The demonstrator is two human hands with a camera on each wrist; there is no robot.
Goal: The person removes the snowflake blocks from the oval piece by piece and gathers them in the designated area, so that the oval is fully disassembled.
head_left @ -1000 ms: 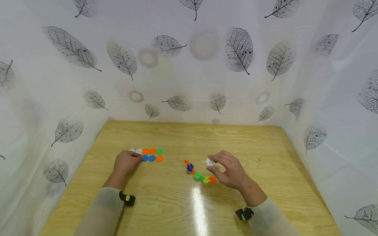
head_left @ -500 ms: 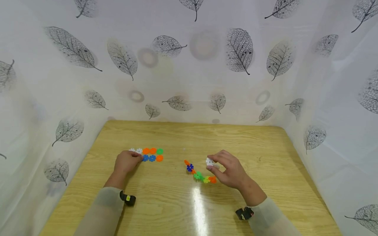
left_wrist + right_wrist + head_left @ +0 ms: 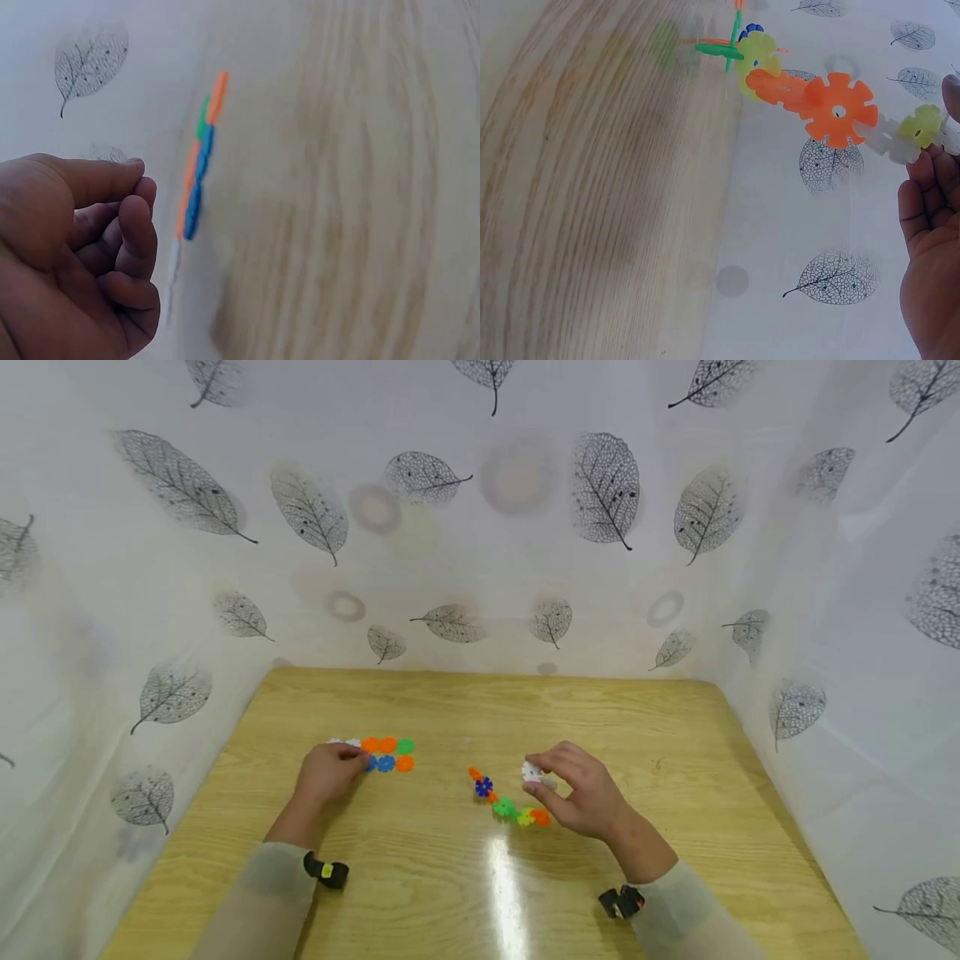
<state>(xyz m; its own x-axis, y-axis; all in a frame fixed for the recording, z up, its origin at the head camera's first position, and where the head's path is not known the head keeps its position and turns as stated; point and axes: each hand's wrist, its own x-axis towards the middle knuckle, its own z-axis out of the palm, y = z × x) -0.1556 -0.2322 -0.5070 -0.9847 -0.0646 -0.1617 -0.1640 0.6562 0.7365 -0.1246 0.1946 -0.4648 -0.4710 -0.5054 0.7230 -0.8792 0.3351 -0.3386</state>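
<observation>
My right hand (image 3: 581,789) pinches the white end of a chain of plastic snowflake pieces (image 3: 504,807) between thumb and fingertips. From there the chain runs through orange, yellow, green and dark blue discs, tilted against one another. In the right wrist view a large orange disc (image 3: 840,111) hangs beside a pale yellow one (image 3: 919,127) near the fingertips. My left hand (image 3: 330,772), fingers curled and thumb meeting a fingertip, is over the left part of two rows of loose discs. Nothing shows between its fingers. Blue discs (image 3: 196,187) lie just beyond it; white ones are partly hidden.
The loose rows also have orange discs (image 3: 387,745) and a green disc (image 3: 406,746). They lie flat on the wooden table (image 3: 420,885). A white leaf-print curtain (image 3: 487,543) encloses the table's back and sides.
My left hand has shifted slightly to the right, covering more of the nearest blue disc and a white one. My right hand and the chain stay almost still.
</observation>
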